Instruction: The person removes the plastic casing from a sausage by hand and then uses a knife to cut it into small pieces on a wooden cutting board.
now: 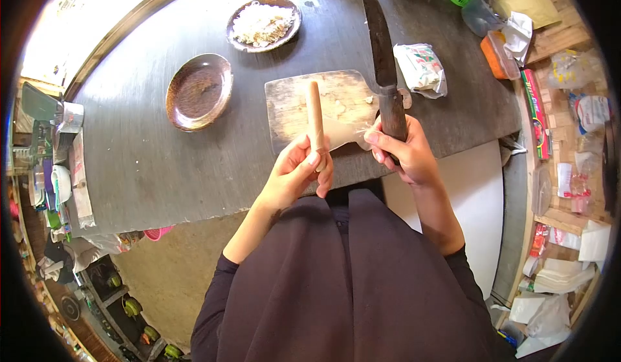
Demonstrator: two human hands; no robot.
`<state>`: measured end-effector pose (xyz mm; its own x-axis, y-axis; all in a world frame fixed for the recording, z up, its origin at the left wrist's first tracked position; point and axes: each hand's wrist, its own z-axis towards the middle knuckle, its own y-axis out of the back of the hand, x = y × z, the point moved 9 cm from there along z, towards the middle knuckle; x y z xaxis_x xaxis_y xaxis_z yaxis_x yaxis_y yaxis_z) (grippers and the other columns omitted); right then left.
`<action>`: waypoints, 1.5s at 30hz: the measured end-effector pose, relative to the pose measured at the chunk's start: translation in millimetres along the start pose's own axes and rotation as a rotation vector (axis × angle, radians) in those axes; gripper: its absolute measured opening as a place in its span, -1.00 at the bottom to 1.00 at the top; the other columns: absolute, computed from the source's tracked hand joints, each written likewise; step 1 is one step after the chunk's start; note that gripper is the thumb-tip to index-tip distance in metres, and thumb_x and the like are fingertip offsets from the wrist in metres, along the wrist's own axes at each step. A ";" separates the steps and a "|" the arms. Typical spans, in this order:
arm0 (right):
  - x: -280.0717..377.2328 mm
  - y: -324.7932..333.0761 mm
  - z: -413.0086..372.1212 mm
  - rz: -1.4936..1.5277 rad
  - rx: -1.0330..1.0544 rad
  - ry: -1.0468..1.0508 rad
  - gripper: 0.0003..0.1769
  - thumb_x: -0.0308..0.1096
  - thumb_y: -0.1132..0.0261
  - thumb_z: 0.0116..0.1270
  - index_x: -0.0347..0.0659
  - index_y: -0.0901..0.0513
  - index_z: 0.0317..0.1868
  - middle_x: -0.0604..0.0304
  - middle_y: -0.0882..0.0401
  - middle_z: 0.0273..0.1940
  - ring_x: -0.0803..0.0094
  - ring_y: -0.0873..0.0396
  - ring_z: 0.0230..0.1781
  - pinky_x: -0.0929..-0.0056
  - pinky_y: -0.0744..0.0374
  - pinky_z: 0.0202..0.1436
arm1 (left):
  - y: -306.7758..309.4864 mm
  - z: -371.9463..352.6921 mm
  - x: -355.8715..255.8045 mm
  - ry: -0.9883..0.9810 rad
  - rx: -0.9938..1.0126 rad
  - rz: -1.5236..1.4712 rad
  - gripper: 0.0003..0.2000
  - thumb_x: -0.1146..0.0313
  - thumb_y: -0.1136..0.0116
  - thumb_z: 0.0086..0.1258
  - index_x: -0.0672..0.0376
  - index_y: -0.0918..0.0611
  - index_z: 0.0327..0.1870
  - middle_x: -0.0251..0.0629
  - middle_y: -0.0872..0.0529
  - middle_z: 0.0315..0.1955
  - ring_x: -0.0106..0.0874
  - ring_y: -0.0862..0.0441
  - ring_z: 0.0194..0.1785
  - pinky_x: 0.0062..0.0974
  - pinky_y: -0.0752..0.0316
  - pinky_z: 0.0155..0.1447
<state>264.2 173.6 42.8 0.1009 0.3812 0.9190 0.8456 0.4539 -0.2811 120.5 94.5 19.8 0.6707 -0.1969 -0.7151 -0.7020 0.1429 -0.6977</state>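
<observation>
My left hand (301, 167) is closed round the lower end of a long, pale brown sausage (314, 110), which points away from me. My right hand (407, 150) grips a large dark-bladed knife (380, 42) by its handle, the blade upright. A thin, pale film (344, 133), seemingly a sausage casing, spans the space from the sausage to my right fingertips. Beneath both hands lies a worn wooden cutting board (284, 97) with small pale bits (339, 107) on it.
On the dark table (149, 181) stand an empty brown plate (199, 92) and another plate (296, 31) heaped with pale shredded food (262, 23). A white printed packet (420, 70) lies right of the knife. An orange container (499, 55) is near the right edge.
</observation>
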 end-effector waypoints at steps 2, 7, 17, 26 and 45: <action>7.4 -1.8 2.5 0.075 0.018 0.036 -0.88 -0.49 -0.43 0.35 -0.27 -0.62 -0.29 0.23 -0.58 -0.56 0.66 -0.40 -0.70 0.65 -0.29 -0.65 | -0.3 0.8 -9.4 -0.069 0.087 0.061 -0.75 0.29 -0.11 0.63 0.27 -0.48 0.11 -0.22 -0.63 -0.46 -0.36 -0.68 -0.42 -0.46 -0.59 -0.24; 19.9 -1.4 4.3 -0.008 0.048 0.039 -0.88 -0.49 -0.43 0.35 -0.28 -0.63 -0.28 0.23 -0.57 -0.56 0.66 -0.39 -0.70 0.65 -0.29 -0.64 | 4.8 -0.2 -11.6 -0.052 0.035 0.086 -0.67 0.25 -0.39 0.44 0.33 -0.57 -0.04 -0.22 -0.69 -0.42 -0.29 -0.77 -0.38 -0.20 -0.77 -0.16; 12.0 -9.5 1.5 0.001 0.168 -0.033 -0.86 -0.46 -0.34 0.41 -0.26 -0.54 -0.29 0.29 -0.45 -0.62 0.66 -0.27 -0.75 0.59 -0.27 -0.62 | 14.7 1.2 -14.8 -0.144 -0.059 -0.022 -0.74 0.29 -0.34 0.47 0.29 -0.58 -0.08 -0.18 -0.74 -0.38 -0.33 -0.80 -0.28 -0.21 -0.76 -0.02; 10.7 -5.5 -4.2 0.348 0.244 -0.108 -0.89 -0.41 -0.30 0.45 -0.28 -0.58 -0.20 0.13 -0.56 -0.44 0.63 -0.33 -0.69 0.58 -0.24 -0.57 | 12.8 3.3 -10.8 -0.145 -0.037 0.111 -0.78 0.35 -0.38 0.44 0.27 -0.59 -0.11 -0.10 -0.77 -0.32 -0.26 -0.82 -0.22 -0.15 -0.76 0.02; -18.9 -30.0 5.2 0.570 0.092 -0.161 -0.79 -0.44 -0.26 0.42 -0.39 -0.62 -0.03 -0.23 -0.70 0.05 0.04 -0.73 0.07 0.04 -0.67 0.26 | 29.8 -0.7 0.2 -0.175 -0.085 -0.365 -0.71 0.23 -0.51 0.32 0.19 -0.67 -0.13 -0.26 -0.72 -0.32 -0.39 -0.72 -0.23 -0.36 -0.72 -0.03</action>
<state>234.2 157.0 32.4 0.4388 0.6991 0.5646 0.6315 0.2070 -0.7472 99.5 98.1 -1.0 0.9048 -0.0510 -0.4228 -0.4227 0.0121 -0.9062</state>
